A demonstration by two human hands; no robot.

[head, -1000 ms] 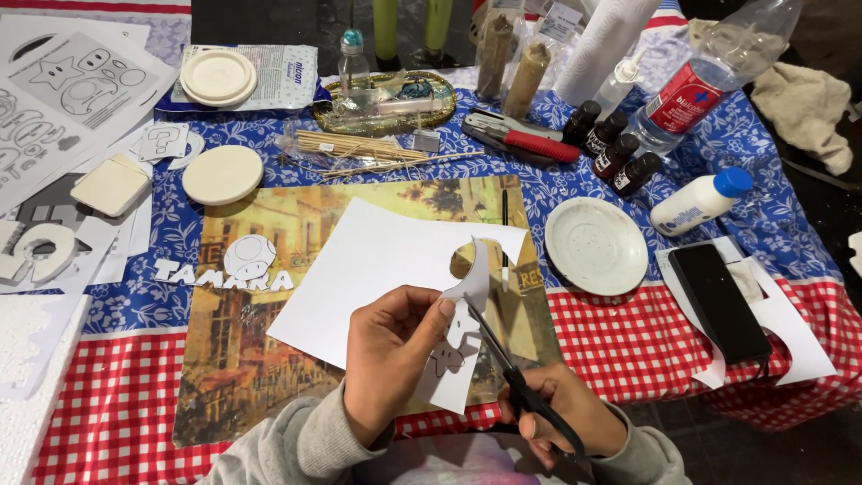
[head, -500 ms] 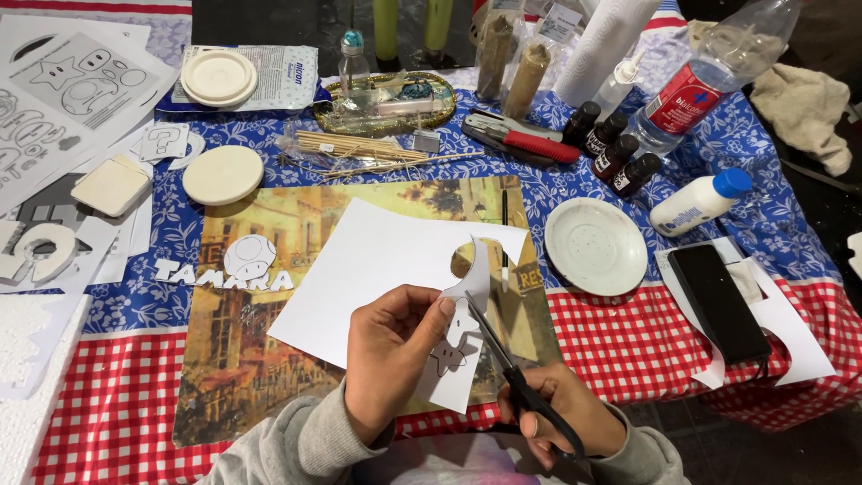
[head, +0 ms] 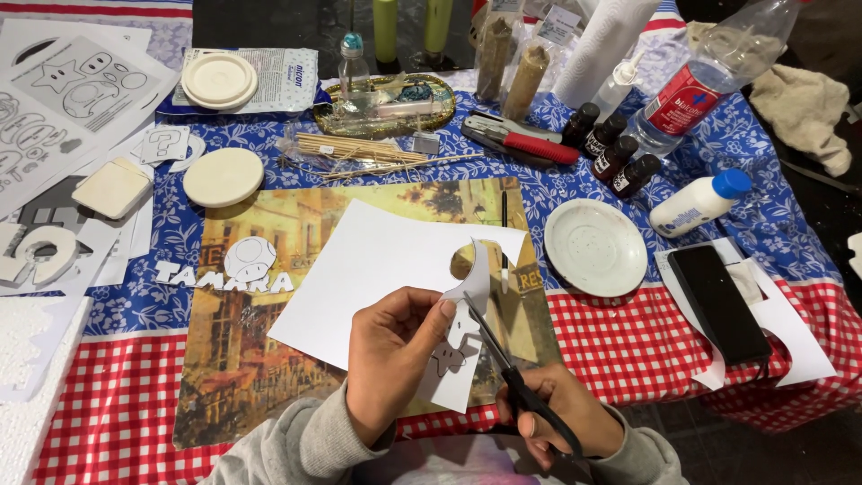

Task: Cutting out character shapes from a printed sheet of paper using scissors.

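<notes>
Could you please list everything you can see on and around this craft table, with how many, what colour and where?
White paper sheet with a cut-out shape: 1, white, centre, held.
Black-handled scissors: 1, cutting the paper.
Picture placemat: 1, yellow-brown, under the paper.
White round saucer: 1, right of centre.
Small dark bottles: 4, dark brown, upper right.
White glue bottle with blue cap: 1, lying at right.
Black phone: 1, right edge, on paper.
Red-handled tool: 1, top centre.
Wooden sticks: a bundle, tan, top centre.
Cream round lids: 2, upper left.
Checked and floral tablecloth: 1, red, white, blue.
Left hand: holds the paper.
Right hand: grips the scissors.
</notes>
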